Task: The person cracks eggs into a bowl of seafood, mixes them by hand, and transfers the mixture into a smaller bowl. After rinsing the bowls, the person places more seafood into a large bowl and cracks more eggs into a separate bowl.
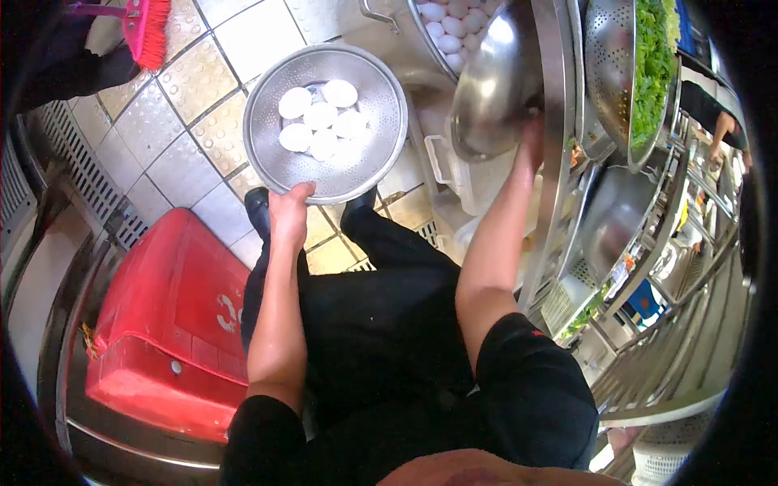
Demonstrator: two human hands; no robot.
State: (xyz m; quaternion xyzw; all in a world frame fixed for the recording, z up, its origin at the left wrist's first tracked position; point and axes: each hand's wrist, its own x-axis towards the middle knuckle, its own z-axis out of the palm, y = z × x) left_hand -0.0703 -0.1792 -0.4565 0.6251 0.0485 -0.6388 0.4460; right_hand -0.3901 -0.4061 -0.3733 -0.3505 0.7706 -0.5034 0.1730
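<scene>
My left hand (289, 212) grips the near rim of a metal colander (267, 154), thumb over the edge. Several white eggs (322, 116) lie in the bottom of the colander, which is held above the tiled floor. My right hand (530, 144) reaches forward to the near side of a large shiny steel bowl (490, 97), beside the steel table edge. The fingers of that hand are dark and mostly hidden, so I cannot see how they hold the bowl. Behind the bowl stands a metal pot (433, 42) full of eggs, partly covered by it.
A red bin (174, 324) stands at my left. At top left are a red-bristled broom (148, 36) and a person's dark-clothed leg (81, 73). To the right, chopped greens (651, 81) fill a perforated bowl (609, 49). Another person (717, 113) shows at far right.
</scene>
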